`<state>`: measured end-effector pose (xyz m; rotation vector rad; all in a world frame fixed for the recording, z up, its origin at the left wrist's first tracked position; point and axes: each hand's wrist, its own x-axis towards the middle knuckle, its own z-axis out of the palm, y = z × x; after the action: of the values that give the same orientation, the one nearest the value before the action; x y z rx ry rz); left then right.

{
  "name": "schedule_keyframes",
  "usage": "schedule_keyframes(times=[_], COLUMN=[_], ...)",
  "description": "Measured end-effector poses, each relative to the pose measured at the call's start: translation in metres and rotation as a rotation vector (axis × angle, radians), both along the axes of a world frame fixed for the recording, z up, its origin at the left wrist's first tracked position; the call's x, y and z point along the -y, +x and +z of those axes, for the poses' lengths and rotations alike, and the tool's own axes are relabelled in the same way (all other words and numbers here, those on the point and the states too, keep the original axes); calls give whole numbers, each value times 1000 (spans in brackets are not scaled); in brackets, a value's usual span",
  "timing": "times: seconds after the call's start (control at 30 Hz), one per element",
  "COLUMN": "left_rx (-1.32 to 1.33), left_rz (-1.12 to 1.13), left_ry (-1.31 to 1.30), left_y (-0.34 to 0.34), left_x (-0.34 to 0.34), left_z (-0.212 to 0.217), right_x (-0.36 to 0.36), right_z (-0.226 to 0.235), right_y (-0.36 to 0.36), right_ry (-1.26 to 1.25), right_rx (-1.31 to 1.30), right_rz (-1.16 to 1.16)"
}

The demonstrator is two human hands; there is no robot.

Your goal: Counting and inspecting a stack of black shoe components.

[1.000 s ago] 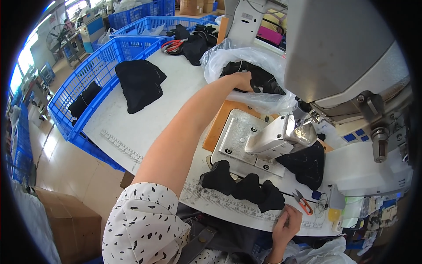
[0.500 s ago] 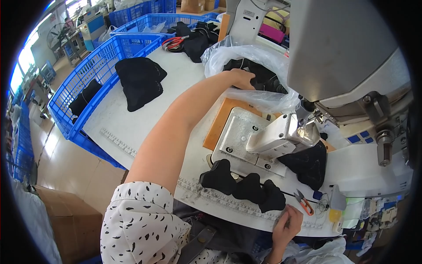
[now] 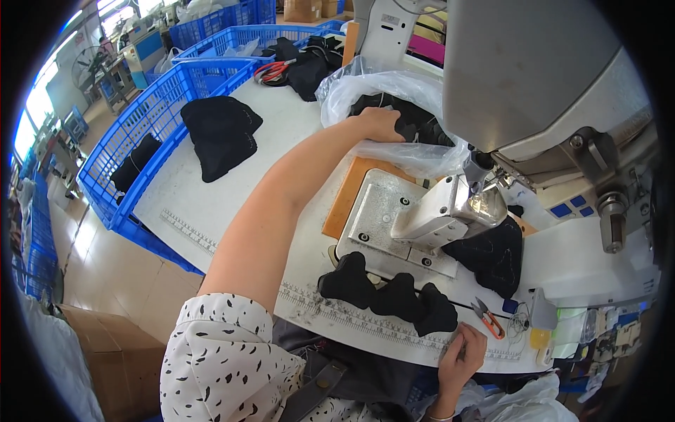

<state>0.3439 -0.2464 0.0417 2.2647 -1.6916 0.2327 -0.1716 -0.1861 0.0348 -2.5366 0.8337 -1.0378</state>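
Sewing machine (image 3: 534, 91) crowds the bench's (image 3: 232, 211) far edge where the clear plastic bag (image 3: 394, 91) sits, left hand (image 3: 380, 125) closed on black pieces (image 3: 415, 123) inside, so the bag could tip; right hand (image 3: 460, 355) loosely curled at the near edge.

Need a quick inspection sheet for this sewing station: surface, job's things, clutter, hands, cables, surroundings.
Surface: white worktable with printed ruler strips along its near edge.
Job's things: clear plastic bag holding black fabric pieces; three black pieces in a row at the near edge; one black piece under the sewing machine.
Clutter: orange-handled snips; black fabric stack; red-handled scissors.
Hands: left hand reaches into the bag; right hand rests at the table edge, fingers curled.
Cables: nothing seen.
Surroundings: blue crates; cardboard box on the floor.
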Motion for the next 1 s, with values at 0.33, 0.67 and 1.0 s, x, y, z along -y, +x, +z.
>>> schedule_keyframes(times=[0.33, 0.67, 1.0], left_rx=[-57, -3, 305], left_rz=[10, 72, -60], left_ry=[49, -252, -600], left_y=[5, 8, -25], left_x=[3, 8, -12], left_z=[-1, -14, 41], right_x=[-1, -1, 0], right_z=[0, 0, -2], right_y=[0, 1, 1], right_ry=[-3, -15, -25], right_rx=[-2, 5, 2], right_rz=[4, 13, -11])
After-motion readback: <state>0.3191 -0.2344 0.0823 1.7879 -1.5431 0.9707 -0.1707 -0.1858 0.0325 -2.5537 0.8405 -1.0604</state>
